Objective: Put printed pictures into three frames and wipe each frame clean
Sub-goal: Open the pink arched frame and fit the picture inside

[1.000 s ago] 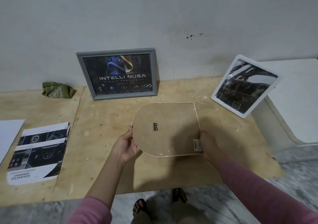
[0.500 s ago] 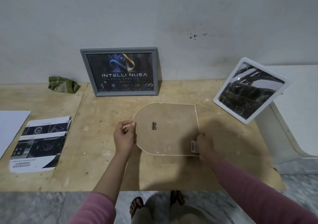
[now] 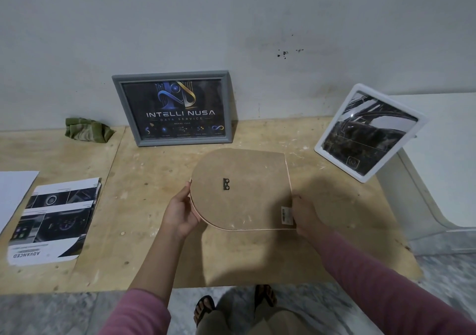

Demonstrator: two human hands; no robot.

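Observation:
An arch-shaped frame (image 3: 242, 187) lies back side up, showing brown backing board with a small black hanger and a barcode sticker. My left hand (image 3: 180, 213) grips its rounded left edge. My right hand (image 3: 305, 213) holds its straight right edge near the sticker. The frame is lifted slightly above the plywood table (image 3: 134, 206). A grey frame (image 3: 172, 108) with a dark logo picture leans on the wall behind. A white frame (image 3: 368, 131) with a dark picture leans at the right. A green cloth (image 3: 86, 130) lies at the back left.
Printed pictures (image 3: 51, 218) are stacked at the table's left, beside a white sheet (image 3: 13, 193). A white curved object (image 3: 438, 167) stands at the right behind the white frame. The table's front edge runs just before my feet on the marble floor.
My left hand moved from pinching at the frame's left edge to gripping it from the side and below. The frame's left side has risen slightly. My right hand stays at the right edge.

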